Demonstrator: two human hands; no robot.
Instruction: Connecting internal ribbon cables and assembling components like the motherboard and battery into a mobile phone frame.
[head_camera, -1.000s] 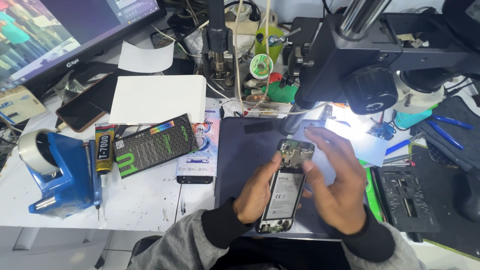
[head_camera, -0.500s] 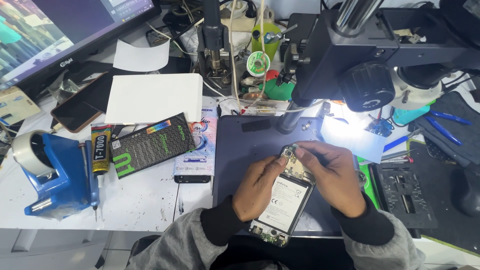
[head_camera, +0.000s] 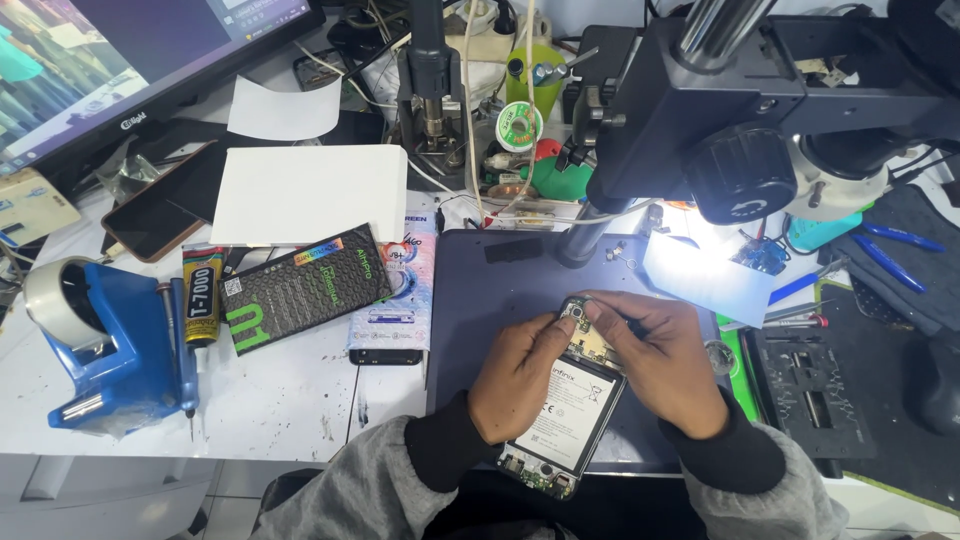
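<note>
An opened phone (head_camera: 565, 410) with its back cover off lies tilted on the dark work mat (head_camera: 480, 300), its white-labelled battery and circuit board showing. My left hand (head_camera: 520, 375) grips the phone's left edge, thumb near the top board. My right hand (head_camera: 665, 360) holds the right side, with the fingertips pinched at the phone's top end near the camera area. Whether a small part sits between those fingertips is too small to tell.
A black microscope (head_camera: 760, 120) stands over the mat's far right, with a bright lit patch (head_camera: 705, 275) under it. A blue tape dispenser (head_camera: 110, 345), a glue tube (head_camera: 203, 295), a black packet (head_camera: 300, 285), a white box (head_camera: 310, 190) and a monitor (head_camera: 120, 60) are to the left. Blue tools (head_camera: 890, 250) lie right.
The phone came down from a raised, tilted hold onto the mat. Both hands closed in on its top end, the right fingers now pinching there.
</note>
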